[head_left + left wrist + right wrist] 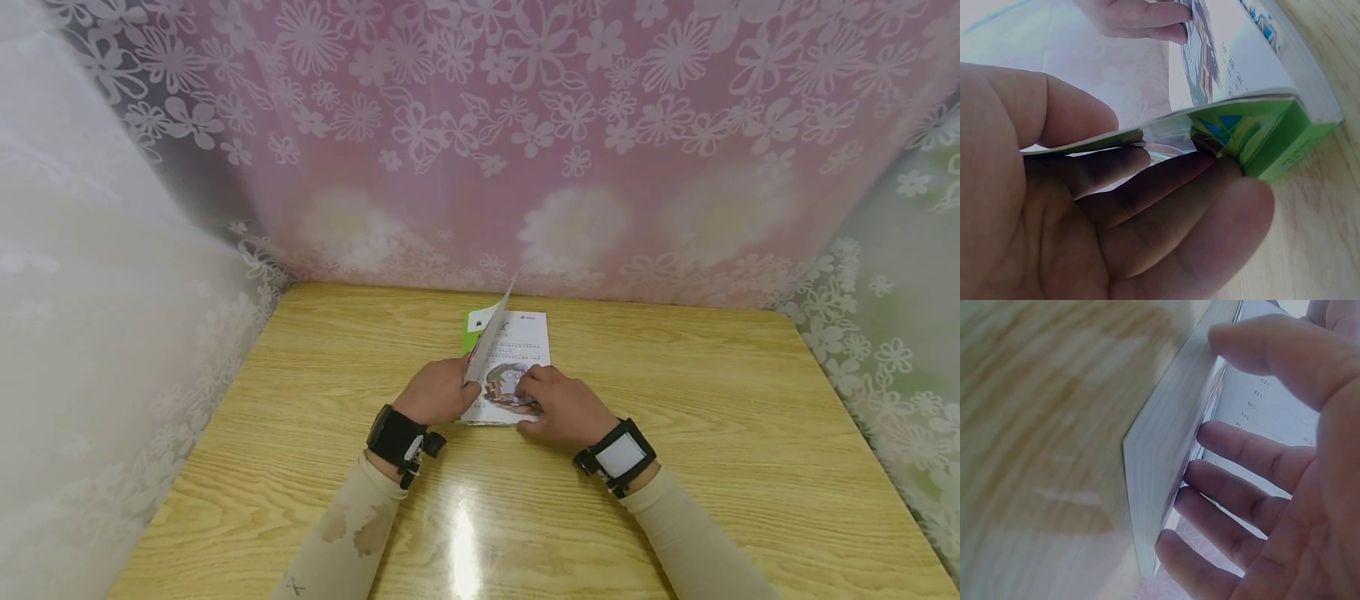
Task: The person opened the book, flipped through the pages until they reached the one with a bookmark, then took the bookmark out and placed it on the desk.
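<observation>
A paperback book (528,335) lies partly open on the table, with a cartoon picture and printed text on its right-hand page. Its front cover (1266,125), green near the spine, stands tilted up. My left hand (438,392) holds this cover, thumb on the inner face and fingers behind it. My right hand (566,408) rests at the page's lower right, fingertips on the page over the picture. In the right wrist view the thumb (1254,340) touches the edge of the thick page block (1169,412), and a column of printed numbers shows on the raised leaf.
The wood-grain table (712,400) extends around the book. A pink sheet with white flowers (480,167) hangs behind the table's far edge, with pale flowered sheets (892,333) at both sides. Each wrist wears a black strap (622,457) with a small device.
</observation>
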Motion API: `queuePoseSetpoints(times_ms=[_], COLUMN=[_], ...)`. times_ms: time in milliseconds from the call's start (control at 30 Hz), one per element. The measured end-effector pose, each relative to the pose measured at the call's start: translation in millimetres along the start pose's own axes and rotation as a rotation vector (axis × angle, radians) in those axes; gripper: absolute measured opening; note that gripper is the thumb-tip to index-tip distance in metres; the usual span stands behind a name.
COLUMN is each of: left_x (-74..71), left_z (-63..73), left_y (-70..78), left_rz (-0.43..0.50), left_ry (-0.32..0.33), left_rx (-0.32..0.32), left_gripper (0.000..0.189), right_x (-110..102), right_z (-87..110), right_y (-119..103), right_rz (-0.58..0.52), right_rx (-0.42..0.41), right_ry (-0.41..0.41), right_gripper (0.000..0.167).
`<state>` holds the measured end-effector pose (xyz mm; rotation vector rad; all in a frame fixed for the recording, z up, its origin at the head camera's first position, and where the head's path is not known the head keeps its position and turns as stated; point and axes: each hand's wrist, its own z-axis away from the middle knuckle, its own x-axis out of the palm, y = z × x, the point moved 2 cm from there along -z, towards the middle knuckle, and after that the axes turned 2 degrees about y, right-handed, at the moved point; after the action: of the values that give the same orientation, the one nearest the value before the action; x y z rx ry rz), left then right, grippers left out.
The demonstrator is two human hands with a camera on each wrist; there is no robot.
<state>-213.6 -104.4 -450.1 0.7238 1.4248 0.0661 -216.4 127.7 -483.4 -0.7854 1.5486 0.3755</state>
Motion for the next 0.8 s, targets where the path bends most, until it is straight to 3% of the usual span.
queuePoseSetpoints(times_ms=[433, 800], left_x=[0.1, 2.6], left_z=[0.6, -0.5], left_y=[0.9, -1.3], left_rz=[-0.010, -0.007], left_ry=[0.004, 0.000], left_rx=[0.004, -0.002], left_gripper=[0.049, 0.051], right_x=[-4.5, -8.7], right_z=[1.2, 0.1], right_y=[-2.2, -0.8], right_rz=[-0.047, -0.111], right_rx=[0.016, 0.010], right_ry=[-0.032, 0.004], right_gripper=[0.037, 0.014])
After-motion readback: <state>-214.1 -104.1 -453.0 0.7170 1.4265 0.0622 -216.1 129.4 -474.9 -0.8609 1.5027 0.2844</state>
